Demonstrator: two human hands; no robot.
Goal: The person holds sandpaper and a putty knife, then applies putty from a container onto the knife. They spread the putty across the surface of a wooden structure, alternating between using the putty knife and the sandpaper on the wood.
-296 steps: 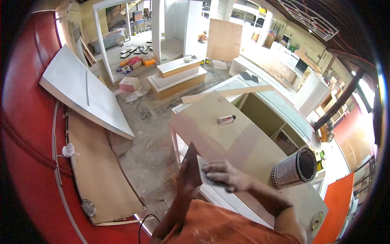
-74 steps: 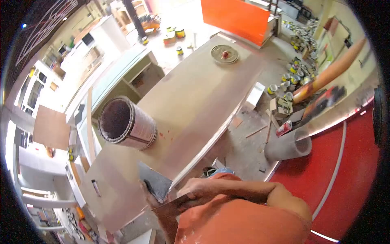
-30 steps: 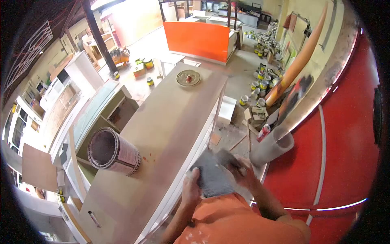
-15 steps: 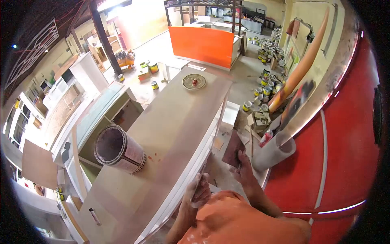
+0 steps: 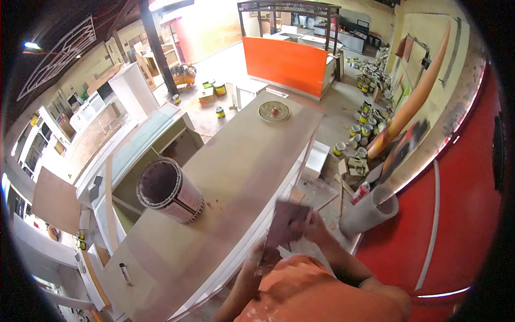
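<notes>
Workshop floor w/ lots of cabinetry. Biggest item near the person was the long panel (image 5: 241, 161), a pale brown top lying flat on a white frame, running away from the camera. On it, a big roll of sandpaper (image 5: 170, 190) lay on its side toward the near-left, and a round lid (image 5: 273, 111) sat at the far end. A small dark marker-like item (image 5: 125, 274) lay near the close corner. Past the far end stood an orange cabinet (image 5: 287, 64); paint cans (image 5: 362, 129) clustered on the floor to the right, near a grey tube (image 5: 367, 214).

Sandpaper sheet (image 5: 284, 225) was held up at the panel's right edge, just off the surface, blurred. Right hand (image 5: 314, 228) was closed on its right side; left hand (image 5: 260, 257) sat at its lower end, fingers apparently pinching it, tho blur hid the exact hold.

Judgement: to do this well, fold the sheet square so grit faced out, keep both hands pinched firm, then lay it flat on the edge w/ even pressure, along the length.
</notes>
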